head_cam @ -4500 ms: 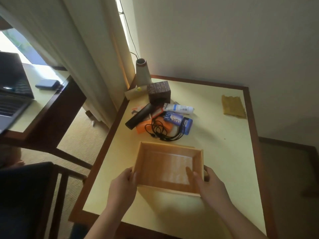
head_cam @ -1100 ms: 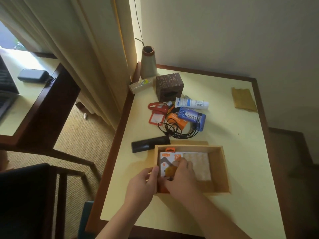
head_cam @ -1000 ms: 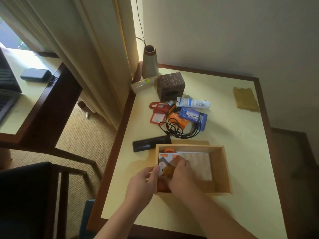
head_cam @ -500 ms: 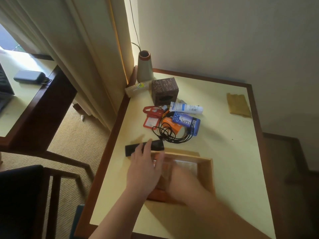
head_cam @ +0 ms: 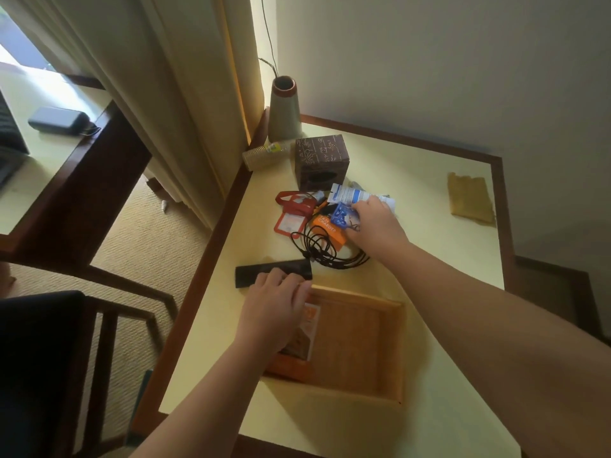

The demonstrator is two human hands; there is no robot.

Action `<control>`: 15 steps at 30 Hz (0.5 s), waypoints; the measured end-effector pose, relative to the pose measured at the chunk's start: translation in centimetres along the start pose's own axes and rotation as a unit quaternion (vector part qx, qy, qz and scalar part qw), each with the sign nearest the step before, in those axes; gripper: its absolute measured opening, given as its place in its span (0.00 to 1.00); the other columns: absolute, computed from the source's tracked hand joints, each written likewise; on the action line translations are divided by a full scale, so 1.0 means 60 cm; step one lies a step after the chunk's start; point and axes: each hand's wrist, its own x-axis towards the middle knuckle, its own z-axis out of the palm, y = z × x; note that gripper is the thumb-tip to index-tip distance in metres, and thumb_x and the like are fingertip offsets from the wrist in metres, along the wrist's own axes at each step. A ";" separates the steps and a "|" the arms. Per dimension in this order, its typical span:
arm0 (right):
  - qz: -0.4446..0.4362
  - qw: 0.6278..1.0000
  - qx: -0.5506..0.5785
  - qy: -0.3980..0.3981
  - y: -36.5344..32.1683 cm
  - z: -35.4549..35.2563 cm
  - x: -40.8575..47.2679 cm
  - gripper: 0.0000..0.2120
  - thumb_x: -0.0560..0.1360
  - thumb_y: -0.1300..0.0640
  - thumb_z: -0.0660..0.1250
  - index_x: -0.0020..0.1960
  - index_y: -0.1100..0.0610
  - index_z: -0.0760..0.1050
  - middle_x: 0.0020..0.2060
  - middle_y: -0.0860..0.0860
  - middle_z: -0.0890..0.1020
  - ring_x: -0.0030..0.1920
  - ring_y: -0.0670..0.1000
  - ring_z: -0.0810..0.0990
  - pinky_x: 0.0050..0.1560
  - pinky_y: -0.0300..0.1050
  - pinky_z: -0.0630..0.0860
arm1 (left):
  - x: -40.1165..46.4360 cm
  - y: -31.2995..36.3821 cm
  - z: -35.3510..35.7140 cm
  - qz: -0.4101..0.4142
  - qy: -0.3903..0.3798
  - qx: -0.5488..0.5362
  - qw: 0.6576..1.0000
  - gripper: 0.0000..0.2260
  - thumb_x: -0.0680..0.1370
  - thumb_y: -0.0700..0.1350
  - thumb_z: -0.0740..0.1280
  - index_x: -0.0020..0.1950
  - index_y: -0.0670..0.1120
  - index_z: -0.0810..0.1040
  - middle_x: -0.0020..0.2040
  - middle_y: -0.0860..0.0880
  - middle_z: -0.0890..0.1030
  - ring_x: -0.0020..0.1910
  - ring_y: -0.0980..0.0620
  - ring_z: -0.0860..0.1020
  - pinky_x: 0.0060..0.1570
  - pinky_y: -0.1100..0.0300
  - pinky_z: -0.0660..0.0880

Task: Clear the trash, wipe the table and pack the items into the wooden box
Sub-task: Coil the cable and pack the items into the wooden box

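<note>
Here the left hand (head_cam: 276,304) reaches up from the lower middle of the frame, its curled fingers closing over the near end of the black bar-shaped object (head_cam: 264,272) that lies on the table (head_cam: 429,259) just beyond the far left corner of the wooden box (head_cam: 360,345). The right hand (head_cam: 373,223) stretches in from the lower right to the pile at the centre of the frame, fingers bent down onto the blue packet (head_cam: 342,214); whether they actually pinch it cannot be told. Beneath that packet lies an orange charger pack (head_cam: 327,228), and a coiled black cable (head_cam: 322,247) sprawls in front of it. Left of these sits a red badge holder (head_cam: 291,219) with its strap, and behind the right hand lies a white tube (head_cam: 350,195). The wooden box rests in the lower centre, open-topped, with an orange-and-white card pack (head_cam: 305,332) lying flat against its left side, partly hidden by the left wrist. Further up the frame stand a dark patterned cube box (head_cam: 322,160), a tipped plastic bottle (head_cam: 264,155) and a tapered vase (head_cam: 284,110) in the table's far corner. A yellow cloth (head_cam: 469,198) lies alone near the right edge.
</note>
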 end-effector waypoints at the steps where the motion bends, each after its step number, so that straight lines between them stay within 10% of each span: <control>1: -0.001 1.000 0.010 0.005 0.005 -0.006 -0.007 0.24 0.77 0.43 0.72 0.69 0.51 0.75 0.58 0.51 0.76 0.59 0.51 0.74 0.57 0.51 0.80 | 0.001 0.000 0.001 -0.002 0.002 -0.006 1.000 0.18 0.86 0.59 0.51 0.65 0.57 0.77 0.59 0.56 0.77 0.56 0.55 0.71 0.58 0.56 0.73; 7: 0.045 0.982 0.179 0.030 0.116 -0.010 -0.112 0.19 0.70 0.46 0.78 0.59 0.46 0.80 0.50 0.46 0.77 0.47 0.48 0.79 0.44 0.42 0.76 | 0.002 -0.001 0.010 -0.007 0.021 -0.014 1.000 0.17 0.86 0.59 0.54 0.64 0.57 0.78 0.56 0.57 0.77 0.54 0.55 0.71 0.54 0.58 0.71; 15: 0.025 0.989 0.004 -0.147 0.157 0.020 -0.124 0.16 0.73 0.41 0.72 0.58 0.44 0.81 0.51 0.45 0.79 0.51 0.49 0.79 0.51 0.50 0.80 | 0.003 -0.001 0.013 -0.013 0.020 -0.016 1.000 0.17 0.85 0.60 0.53 0.64 0.57 0.78 0.55 0.59 0.75 0.53 0.57 0.70 0.54 0.60 0.70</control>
